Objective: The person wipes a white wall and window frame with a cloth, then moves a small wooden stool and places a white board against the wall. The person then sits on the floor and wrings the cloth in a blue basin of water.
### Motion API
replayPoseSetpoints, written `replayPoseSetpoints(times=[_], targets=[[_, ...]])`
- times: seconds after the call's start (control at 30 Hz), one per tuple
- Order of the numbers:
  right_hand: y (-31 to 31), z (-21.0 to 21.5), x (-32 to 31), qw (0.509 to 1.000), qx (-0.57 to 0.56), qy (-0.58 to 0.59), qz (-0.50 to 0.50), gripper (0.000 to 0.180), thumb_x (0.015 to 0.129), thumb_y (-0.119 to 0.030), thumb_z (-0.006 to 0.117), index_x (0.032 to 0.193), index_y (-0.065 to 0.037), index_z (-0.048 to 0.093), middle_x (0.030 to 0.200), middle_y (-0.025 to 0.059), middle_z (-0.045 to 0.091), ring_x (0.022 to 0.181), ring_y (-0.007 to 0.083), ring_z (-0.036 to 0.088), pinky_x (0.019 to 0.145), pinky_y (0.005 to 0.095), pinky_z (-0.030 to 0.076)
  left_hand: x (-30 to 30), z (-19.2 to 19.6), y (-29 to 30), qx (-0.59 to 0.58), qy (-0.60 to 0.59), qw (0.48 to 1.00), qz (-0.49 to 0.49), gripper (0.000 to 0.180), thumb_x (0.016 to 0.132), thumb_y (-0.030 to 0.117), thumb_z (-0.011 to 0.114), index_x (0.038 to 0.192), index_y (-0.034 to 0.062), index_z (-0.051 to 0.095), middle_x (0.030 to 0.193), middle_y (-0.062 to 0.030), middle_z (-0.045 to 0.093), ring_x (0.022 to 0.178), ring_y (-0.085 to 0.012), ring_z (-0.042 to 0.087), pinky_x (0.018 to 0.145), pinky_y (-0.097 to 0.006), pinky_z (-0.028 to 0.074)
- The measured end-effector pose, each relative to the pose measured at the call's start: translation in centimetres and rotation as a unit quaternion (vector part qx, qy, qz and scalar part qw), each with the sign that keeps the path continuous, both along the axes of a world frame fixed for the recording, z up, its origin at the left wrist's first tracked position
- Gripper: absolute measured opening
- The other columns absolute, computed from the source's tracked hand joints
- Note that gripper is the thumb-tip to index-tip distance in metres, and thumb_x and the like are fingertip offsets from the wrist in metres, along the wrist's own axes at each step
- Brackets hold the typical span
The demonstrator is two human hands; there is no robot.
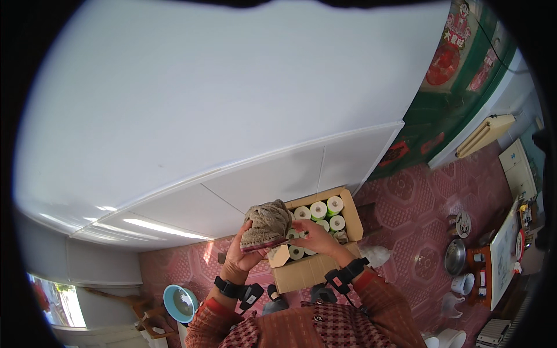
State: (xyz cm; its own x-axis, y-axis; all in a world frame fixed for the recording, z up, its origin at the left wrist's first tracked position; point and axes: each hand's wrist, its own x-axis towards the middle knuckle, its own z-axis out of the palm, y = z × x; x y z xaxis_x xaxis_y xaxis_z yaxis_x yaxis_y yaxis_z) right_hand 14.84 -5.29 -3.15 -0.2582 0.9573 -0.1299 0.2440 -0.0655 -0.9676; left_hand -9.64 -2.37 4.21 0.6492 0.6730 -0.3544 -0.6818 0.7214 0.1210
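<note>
A grey-brown knitted bundle [266, 223] with a dark red striped edge is held up in front of me, left of centre. My left hand [246, 255] wraps round its left side and underside. At its lower right edge, my right hand [318, 236] is closed with bent fingertips on the knit. Just beyond and below my hands, an open cardboard box [351, 213] stands on the floor. Several white rolls [318, 210] with green wrapping stand upright in it, some hidden behind my right hand.
A white panelled surface [232, 116] fills the area ahead. On the patterned red floor [400, 232], a light blue basin [168, 304] lies at left and a clear plastic bag [377, 255] right of the box. A metal basin [455, 257] and a table [503, 255] stand at far right.
</note>
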Motion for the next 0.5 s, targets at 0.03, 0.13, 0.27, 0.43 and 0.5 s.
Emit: replayPoseSetpoints(times=[0.03, 0.13, 0.27, 0.43, 0.5], targets=[[-0.1, -0.1, -0.3, 1.0, -0.017, -0.026, 0.003, 0.058, 0.083, -0.027, 0.078, 0.131, -0.002, 0.056, 0.122, 0.0114, 0.064, 0.107, 0.0232, 0.062, 0.091, 0.0365, 0.051, 0.1, 0.1, -0.1, -0.005, -0.011, 1.0, -0.003, 0.052, 0.101, 0.034, 0.05, 0.141, 0.0024, 0.043, 0.139, -0.0194, 0.053, 0.127, -0.0361, 0.053, 0.105, -0.05, 0.046], [-1.0, -1.0, -0.2, 0.997, -0.023, -0.072, 0.003, 0.056, 0.082, -0.03, 0.077, 0.127, -0.001, 0.06, 0.12, 0.0162, 0.065, 0.111, 0.0293, 0.063, 0.094, 0.0396, 0.05, -0.1, 0.8, -0.6, 0.003, -0.004, 1.0, -0.007, 0.05, 0.101, 0.034, 0.049, 0.14, 0.0015, 0.045, 0.137, -0.0201, 0.055, 0.123, -0.0365, 0.056, 0.099, -0.049, 0.052], [-1.7, -2.3, 1.1, 0.997, 0.005, -0.08, 0.002, 0.041, 0.085, -0.023, 0.074, 0.119, -0.002, 0.063, 0.11, 0.0132, 0.068, 0.104, 0.0268, 0.065, 0.089, 0.0375, 0.05, -0.2, 1.2, -0.3, 0.004, -0.012, 1.0, 0.001, 0.05, 0.101, 0.034, 0.049, 0.138, 0.001, 0.046, 0.135, -0.0211, 0.056, 0.121, -0.0374, 0.058, 0.095, -0.048, 0.056], [-1.7, -0.4, 5.7, 0.994, -0.083, 0.065, -0.038, 0.018, 0.09, -0.018, 0.063, 0.095, 0.0, 0.063, 0.087, 0.0035, 0.065, 0.084, 0.0187, 0.063, 0.076, 0.0322, 0.048, -0.9, 0.6, 0.2, -0.004, 0.068, 0.995, 0.067, 0.051, 0.099, 0.034, 0.051, 0.138, 0.0015, 0.047, 0.132, -0.0212, 0.058, 0.119, -0.0379, 0.059, 0.092, -0.048, 0.058], [-1.9, 1.3, 8.1, 0.959, -0.105, 0.254, -0.067, 0.015, 0.094, -0.016, 0.056, 0.091, -0.003, 0.061, 0.081, -0.0033, 0.057, 0.08, 0.0089, 0.056, 0.075, 0.028, 0.045, -1.5, 0.3, 0.7, 0.023, 0.035, 0.998, 0.043, 0.051, 0.098, 0.033, 0.052, 0.139, 0.0025, 0.048, 0.134, -0.0193, 0.058, 0.123, -0.0383, 0.056, 0.099, -0.052, 0.052]])
